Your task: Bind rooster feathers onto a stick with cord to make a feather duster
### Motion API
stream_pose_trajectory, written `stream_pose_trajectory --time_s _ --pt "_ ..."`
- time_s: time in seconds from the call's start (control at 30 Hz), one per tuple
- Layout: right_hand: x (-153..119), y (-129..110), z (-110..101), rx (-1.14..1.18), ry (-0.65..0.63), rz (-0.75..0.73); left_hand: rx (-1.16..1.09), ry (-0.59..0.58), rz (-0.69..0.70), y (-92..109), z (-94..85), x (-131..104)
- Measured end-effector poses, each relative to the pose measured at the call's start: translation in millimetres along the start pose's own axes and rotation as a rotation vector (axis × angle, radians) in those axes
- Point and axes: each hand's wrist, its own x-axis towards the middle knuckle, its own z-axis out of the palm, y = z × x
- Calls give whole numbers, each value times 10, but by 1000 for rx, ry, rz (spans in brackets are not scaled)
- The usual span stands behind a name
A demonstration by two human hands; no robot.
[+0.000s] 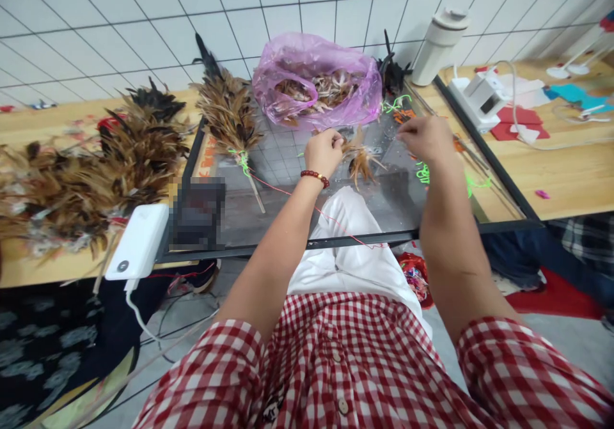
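Note:
Over the dark glass-like board (pixel 288 224), my left hand (pixel 324 154) is closed, its thumb and fingertips pinched. Brown feathers (pixel 363 162) lie right beside those fingertips; whether any is in the pinch cannot be made out. My right hand (pixel 428 140) is also closed in a pinch to the right of these feathers, near orange and green bits of cord (pixel 423 172). What it holds, if anything, is too small to see. A tied bundle of brown feathers (pixel 230 112) on a pale stick lies to the left, with green cord round its base.
A purple plastic bag (pixel 330 112) of feathers stands behind my hands. More feather bundles (pixel 119 160) and a white power bank (pixel 137 242) are at left. At right stand a white bottle (pixel 439 48) and a power strip (pixel 481 101). A red thread (pixel 330 217) crosses the board.

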Motion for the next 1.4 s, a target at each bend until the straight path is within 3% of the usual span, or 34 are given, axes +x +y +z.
stream_pose_trajectory --time_s 0.1,0.17,0.27,0.37,0.47,0.57,0.67,0.77,0.87,1.07,1.17,1.27,1.33,1.4 --pt "-176 104 -259 -132 -10 170 -21 11 7 -9 29 7" --pt "-233 97 -265 -110 -73 74 -56 15 10 -15 56 15" --pt "-200 -41 -21 -5 -106 -199 -113 15 45 -20 94 15" --pt "-77 -252 304 -60 -78 -456 -170 19 91 -42 130 17" --pt "60 -383 507 -79 -100 -568 -253 30 75 -74 163 38" --pt "155 -384 626 151 -25 -497 -398 39 -9 -65 191 65" --pt "174 -344 760 615 122 -216 -557 -18 -134 4 216 62" --pt "136 -337 882 964 107 28 -627 -159 -258 105 228 15" --pt "105 -362 933 1061 90 57 -628 -217 -281 216 196 -57" --pt "75 -475 878 1017 162 -55 -628 -369 -344 381 72 -144" --pt "23 -498 749 945 78 -42 -661 -265 -392 363 56 -113" --pt "-43 -481 587 792 -182 -31 -784 -108 -432 312 30 -62" --pt "-83 -481 531 723 -358 -52 -908 -98 -462 279 -1 -40" --pt "-106 -506 548 728 -415 -72 -1021 -149 -504 247 -28 -28"
